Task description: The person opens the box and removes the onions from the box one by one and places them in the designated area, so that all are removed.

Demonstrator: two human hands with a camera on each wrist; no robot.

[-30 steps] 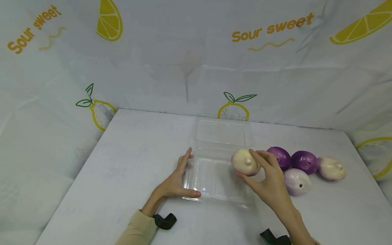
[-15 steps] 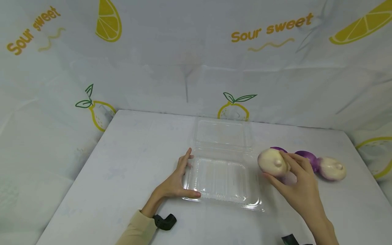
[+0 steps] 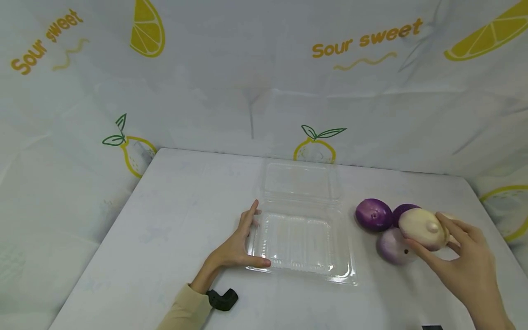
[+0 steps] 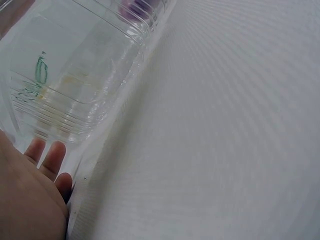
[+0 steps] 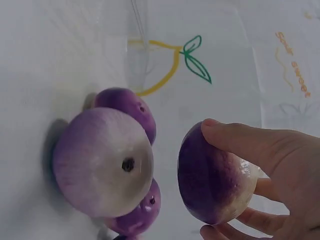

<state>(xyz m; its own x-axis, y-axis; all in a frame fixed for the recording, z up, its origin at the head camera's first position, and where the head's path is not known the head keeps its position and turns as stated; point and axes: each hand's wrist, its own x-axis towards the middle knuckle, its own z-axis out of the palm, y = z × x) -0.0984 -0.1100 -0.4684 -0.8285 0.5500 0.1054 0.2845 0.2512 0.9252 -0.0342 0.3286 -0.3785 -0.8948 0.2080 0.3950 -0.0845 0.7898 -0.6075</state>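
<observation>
My right hand (image 3: 470, 261) pinches a purple-and-white turnip (image 3: 421, 228) between thumb and fingers, over the right side of the table. In the right wrist view its purple half (image 5: 200, 175) faces the other vegetables. My left hand (image 3: 237, 243) lies at the left end of a clear plastic clamshell box (image 3: 297, 243), thumb along the front corner and fingers spread. From the left wrist, straight fingertips (image 4: 54, 157) show right at the box's edge. The box lies unfolded with nothing inside, its lid (image 3: 299, 181) stretched toward the back.
Beside the box sit a purple round vegetable (image 3: 373, 215) and a paler one (image 3: 393, 247) with a dark spot. Another purple one (image 3: 404, 211) and a cream one are partly hidden behind the held turnip and hand. A printed cloth (image 3: 231, 91) hangs behind the table.
My right hand has carried the turnip rightward, from above the box's right side to over the group of vegetables. The left hand and the box have stayed put.
</observation>
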